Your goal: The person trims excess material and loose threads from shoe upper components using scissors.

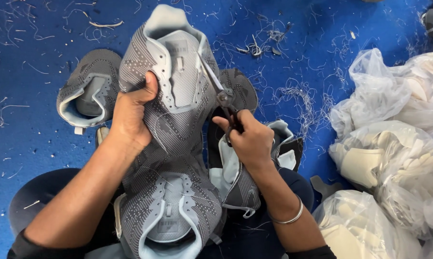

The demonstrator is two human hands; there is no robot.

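Two clenched hands: left hand [130,117] gripping grey shoe upper [171,124], right hand [250,139] gripping scissors [221,93], foam-filled bags [393,158] nearby

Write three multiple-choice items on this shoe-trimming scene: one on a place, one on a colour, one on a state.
1. Where do the clear plastic bags of pale cut pieces lie?
A. on the right
B. at the upper left
C. under the left forearm

2. What colour is the floor?
A. green
B. blue
C. white

3. What is the right hand doing?
A. resting open and empty
B. holding a bag
C. gripping small scissors against the grey shoe upper

Answers: 1 A, the bags pile along the right edge. 2 B, bright blue floor strewn with thread scraps. 3 C, its fingers close round the scissor handles, blades at the upper, which the left hand grips.
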